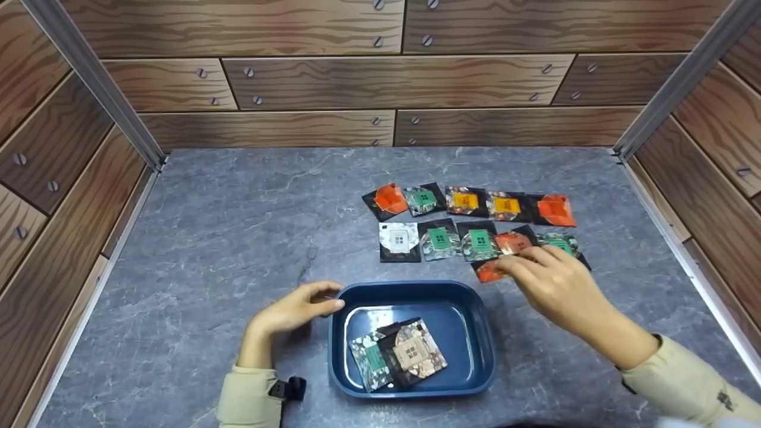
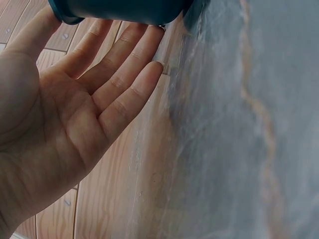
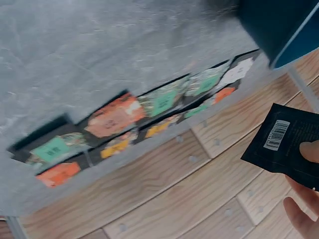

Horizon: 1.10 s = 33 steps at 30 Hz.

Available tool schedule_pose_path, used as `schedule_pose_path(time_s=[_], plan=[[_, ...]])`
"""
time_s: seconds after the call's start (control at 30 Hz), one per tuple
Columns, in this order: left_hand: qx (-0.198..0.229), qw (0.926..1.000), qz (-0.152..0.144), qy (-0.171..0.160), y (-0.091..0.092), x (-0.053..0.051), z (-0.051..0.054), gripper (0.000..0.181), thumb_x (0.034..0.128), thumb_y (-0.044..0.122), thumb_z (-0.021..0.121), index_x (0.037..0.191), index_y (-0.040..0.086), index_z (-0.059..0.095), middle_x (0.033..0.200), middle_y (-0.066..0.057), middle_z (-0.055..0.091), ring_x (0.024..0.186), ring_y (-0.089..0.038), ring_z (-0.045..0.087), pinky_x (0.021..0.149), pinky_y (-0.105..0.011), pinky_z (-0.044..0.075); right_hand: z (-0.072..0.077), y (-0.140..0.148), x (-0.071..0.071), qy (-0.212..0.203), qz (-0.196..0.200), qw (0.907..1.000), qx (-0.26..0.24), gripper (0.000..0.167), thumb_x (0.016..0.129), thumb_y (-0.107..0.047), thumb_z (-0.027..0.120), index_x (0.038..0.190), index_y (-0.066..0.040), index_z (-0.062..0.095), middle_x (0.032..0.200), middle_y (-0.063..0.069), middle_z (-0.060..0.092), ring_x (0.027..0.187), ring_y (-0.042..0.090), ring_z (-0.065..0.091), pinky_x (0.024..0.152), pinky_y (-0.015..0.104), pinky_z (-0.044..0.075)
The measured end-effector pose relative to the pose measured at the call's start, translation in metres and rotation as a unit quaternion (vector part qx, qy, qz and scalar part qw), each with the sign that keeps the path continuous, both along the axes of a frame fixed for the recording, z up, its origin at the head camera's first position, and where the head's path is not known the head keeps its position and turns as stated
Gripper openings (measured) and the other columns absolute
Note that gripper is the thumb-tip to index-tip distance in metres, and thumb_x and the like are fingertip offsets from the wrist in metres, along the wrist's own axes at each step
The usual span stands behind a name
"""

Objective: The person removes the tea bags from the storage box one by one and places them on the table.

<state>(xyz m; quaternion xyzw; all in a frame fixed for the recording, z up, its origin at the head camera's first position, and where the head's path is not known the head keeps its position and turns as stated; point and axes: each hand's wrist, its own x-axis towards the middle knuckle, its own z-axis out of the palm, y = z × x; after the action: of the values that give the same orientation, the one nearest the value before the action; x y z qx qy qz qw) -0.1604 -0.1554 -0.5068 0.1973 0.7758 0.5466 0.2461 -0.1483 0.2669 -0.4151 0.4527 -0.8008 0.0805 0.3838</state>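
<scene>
Near the table's middle stands a blue rectangular tray [image 1: 489,356]. Inside it lie overlapping sachets, among them a green-labelled sachet [image 1: 373,360] and a beige-labelled sachet [image 1: 411,352]. My left hand [image 1: 300,308] is at the tray's upper left corner, thumb at the rim; the left wrist view shows its fingers [image 2: 122,89] fairly straight beside the outer wall. Between thumb and fingers, my right hand [image 1: 556,285] pinches an orange-labelled sachet [image 1: 489,271]. Its black back with a white barcode [image 3: 275,135] faces the right wrist camera. The right hand partly covers a green-labelled sachet [image 1: 562,242] on the table.
Two rows of sachets lie beyond the tray to the right. The back row includes a yellow-labelled sachet [image 1: 465,201]; the front row starts with a white-labelled sachet [image 1: 399,241]. Wood-patterned panels [image 1: 309,83] enclose the grey marbled table [image 1: 238,238] at the back and sides.
</scene>
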Motion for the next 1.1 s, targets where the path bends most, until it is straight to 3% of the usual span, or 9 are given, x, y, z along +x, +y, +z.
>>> schedule_pose_path(time_s=[0.2,0.53,0.7,0.9,1.1], plan=[[0.008,1.0,0.0,-0.001,0.0,0.0,-0.002,0.042,0.1,0.019,0.061,0.132,-0.007,0.055,0.119,-0.018,0.065,0.107,-0.024,0.062,0.091,-0.037,0.053,-0.025,0.013,-0.009,-0.027,-0.015,0.9994,0.017,0.026,0.102,-0.012,0.049,0.096,-0.005,0.073,0.087,0.007,0.074,0.072,0.028,0.064,0.058,0.043,0.051],[0.011,0.9999,0.001,-0.002,0.0,0.0,-0.002,0.042,0.0998,0.019,0.061,0.132,-0.007,0.055,0.118,-0.018,0.065,0.108,-0.027,0.062,0.092,-0.037,0.053,-0.064,0.021,-0.022,-0.065,0.003,0.9971,0.04,0.025,0.094,-0.005,0.048,0.101,-0.005,0.072,0.086,0.004,0.072,0.071,0.025,0.061,0.063,0.043,0.055],[0.009,1.0,-0.003,0.0,0.0,0.0,-0.001,0.041,0.1003,0.019,0.06,0.132,-0.007,0.054,0.119,-0.019,0.065,0.11,-0.028,0.062,0.092,-0.038,0.053,-0.075,0.025,-0.023,-0.085,-0.008,0.9942,0.066,0.029,0.088,-0.003,0.048,0.105,-0.005,0.071,0.084,0.006,0.072,0.074,0.027,0.062,0.065,0.044,0.055],[0.018,0.9997,-0.008,-0.013,0.001,0.001,0.001,0.041,0.101,0.018,0.059,0.133,-0.007,0.052,0.122,-0.021,0.063,0.114,-0.032,0.06,0.091,-0.04,0.054,-0.083,0.03,-0.021,-0.115,-0.003,0.9881,0.102,0.039,0.086,-0.001,0.044,0.115,-0.005,0.071,0.102,0.008,0.074,0.082,0.026,0.065,0.076,0.046,0.056],[0.038,0.9987,-0.018,-0.028,0.002,0.002,0.003,0.042,0.1021,0.016,0.057,0.135,-0.008,0.049,0.124,-0.024,0.061,0.116,-0.036,0.059,0.09,-0.038,0.055,-0.089,0.035,-0.019,-0.152,-0.018,0.978,0.143,0.042,0.078,0.003,0.066,0.119,-0.005,0.07,0.114,0.012,0.071,0.094,0.03,0.067,0.083,0.049,0.055]])
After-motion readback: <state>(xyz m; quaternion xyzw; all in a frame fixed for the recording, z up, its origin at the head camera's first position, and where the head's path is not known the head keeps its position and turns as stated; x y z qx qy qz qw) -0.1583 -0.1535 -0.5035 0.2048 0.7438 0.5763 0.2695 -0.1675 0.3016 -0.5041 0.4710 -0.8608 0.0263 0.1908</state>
